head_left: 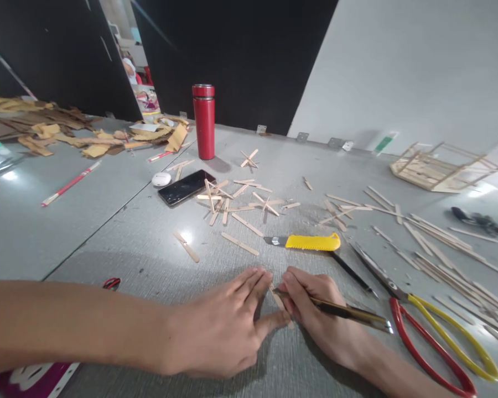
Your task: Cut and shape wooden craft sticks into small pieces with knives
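A short wooden craft stick (278, 299) lies on the grey table between my hands. My left hand (228, 318) pins it there, fingertips at its far end and thumb near its close end. In my right hand (313, 301) is a slim dark-and-gold cutter knife (348, 313), held like a pen with its tip against the stick. Fingers hide part of the tip and stick. Just beyond, a yellow snap-off knife (313, 242) lies with its blade out. Loose craft sticks (239, 244) are scattered past my hands.
Scissors (415, 309) with red and yellow handles lie right, near long wooden strips (444, 237). A wooden frame model (440, 168) stands at the back right. Further left are a phone (186, 188), a white earbud case (161, 179), a red flask (204, 121) and torn cardboard (45, 130).
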